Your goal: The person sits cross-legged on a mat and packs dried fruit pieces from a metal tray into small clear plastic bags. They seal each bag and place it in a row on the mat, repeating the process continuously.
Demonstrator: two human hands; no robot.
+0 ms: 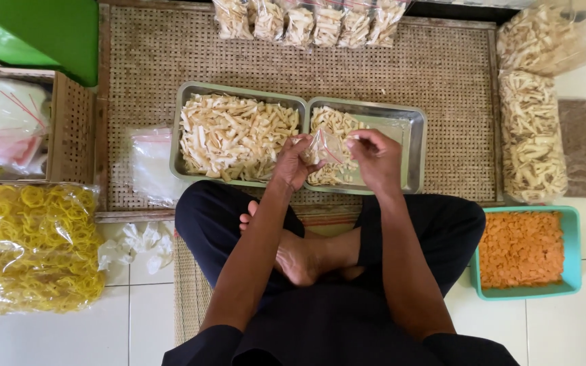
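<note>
While two rectangular steel trays [415,129] of pale snack sticks sit below, left hand [293,163] and right hand [376,157] both pinch one small clear plastic bag [325,146] above them.

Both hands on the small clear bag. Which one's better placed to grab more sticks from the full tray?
Left, probably. The left hand sits at the near right corner of the heaped tray, while the right hand is over the nearly empty tray. Both pinch the small clear bag, so the right would hold it alone.
</note>
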